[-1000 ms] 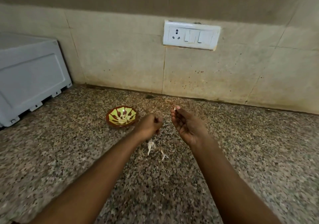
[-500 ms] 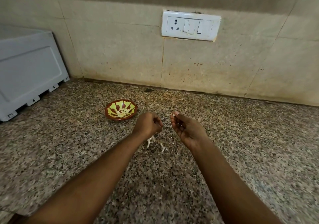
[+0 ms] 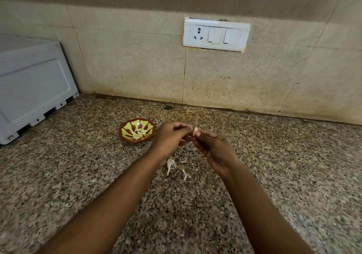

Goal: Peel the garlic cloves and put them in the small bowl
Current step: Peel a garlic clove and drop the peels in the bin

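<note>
Two hands meet above the speckled granite counter [image 3: 284,175], where half a second ago we held them a little apart. Our right hand [image 3: 213,150] pinches a small pale garlic clove [image 3: 195,131] at its fingertips, fingers curled about it. Our left hand [image 3: 172,136] has closed in beside it, fingers curled, their tips at the clove; whether they grip loose skin we cannot tell. We judge that peeling has resumed on this clove. The small round brown bowl with yellow-green panels [image 3: 149,136] sits just left of our left hand, with several peeled pale pieces already inside. Papery white garlic skins [image 3: 171,164] lie on the counter beneath our wrists. Once bare, the clove needs only a short carry leftward to the bowl
</note>
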